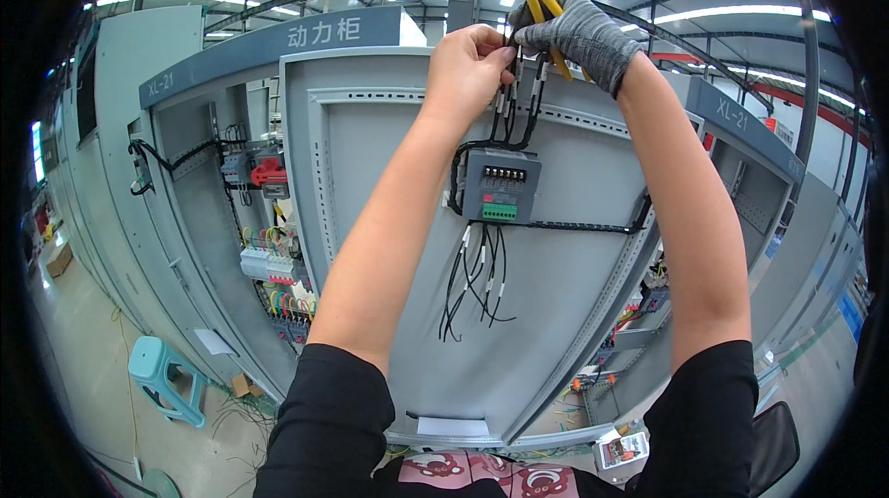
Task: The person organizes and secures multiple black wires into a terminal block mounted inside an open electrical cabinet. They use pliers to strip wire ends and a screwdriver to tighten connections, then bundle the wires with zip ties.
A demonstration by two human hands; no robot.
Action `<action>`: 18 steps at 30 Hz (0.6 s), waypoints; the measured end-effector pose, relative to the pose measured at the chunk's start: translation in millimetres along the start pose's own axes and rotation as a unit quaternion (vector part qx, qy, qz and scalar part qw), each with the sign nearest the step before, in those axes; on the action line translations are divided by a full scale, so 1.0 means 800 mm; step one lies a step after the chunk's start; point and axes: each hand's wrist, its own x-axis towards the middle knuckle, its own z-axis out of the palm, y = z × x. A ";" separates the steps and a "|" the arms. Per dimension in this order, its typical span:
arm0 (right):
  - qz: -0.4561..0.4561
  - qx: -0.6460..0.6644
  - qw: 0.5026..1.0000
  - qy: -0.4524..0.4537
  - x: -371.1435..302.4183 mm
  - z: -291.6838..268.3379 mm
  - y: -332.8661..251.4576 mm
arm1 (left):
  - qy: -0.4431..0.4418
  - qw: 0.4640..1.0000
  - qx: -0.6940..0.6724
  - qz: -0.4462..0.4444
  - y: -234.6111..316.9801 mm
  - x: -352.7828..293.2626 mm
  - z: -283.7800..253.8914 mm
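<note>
My bare left hand (468,74) is raised near the top edge of a grey cabinet door (389,183), its thumb and fingers pinched on a thin black wire. My right hand (582,40), in a grey knit glove, is closed around yellow-handled pliers (546,6). Their jaws point up, away from the wires. Several black wires (505,107) with white marker sleeves rise between my hands from a bundle around a dark grey electrical module (486,194). This module bears a row of screw terminals and a green terminal block. Below it, loose black wires (477,280) hang down.
Open cabinet bays with breakers (269,265) and coloured wiring flank the door. A light-blue plastic stool (167,378) stands on the floor at left, near wire scraps. A small white box (622,452) lies low on the right. A black wrapped harness (583,228) runs across the door.
</note>
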 end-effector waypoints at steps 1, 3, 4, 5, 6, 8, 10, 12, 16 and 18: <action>-0.008 0.014 1.000 -0.004 0.000 0.001 0.000 | 0.003 1.000 -0.004 0.001 -0.002 0.000 0.001; -0.002 0.002 1.000 -0.011 -0.001 -0.002 -0.005 | 0.004 1.000 0.013 0.013 -0.002 0.001 0.002; 0.000 -0.003 1.000 -0.015 -0.002 -0.002 -0.007 | 0.002 0.999 0.032 0.023 -0.001 0.001 0.001; 0.006 -0.002 1.000 -0.010 0.001 -0.002 -0.004 | 0.000 0.998 0.052 0.034 -0.001 0.002 -0.001; 0.012 -0.001 1.000 -0.005 0.004 -0.003 -0.002 | -0.009 0.996 0.081 0.040 0.003 0.002 -0.002; 0.007 0.004 1.000 0.000 0.004 -0.006 0.005 | -0.026 0.989 0.138 0.052 0.012 0.006 -0.007; 0.012 0.027 1.000 0.000 0.006 -0.006 0.007 | -0.052 0.990 0.126 0.042 0.014 0.013 -0.016; 0.012 0.031 0.999 -0.009 0.008 -0.005 0.006 | -0.071 0.993 0.092 0.024 0.015 0.017 -0.023; -0.003 -0.011 1.000 0.002 0.012 -0.002 0.010 | -0.066 0.995 0.072 0.002 0.013 0.014 -0.022; -0.015 -0.014 1.000 0.016 0.016 0.000 0.018 | -0.043 0.997 0.056 0.006 0.011 0.011 -0.016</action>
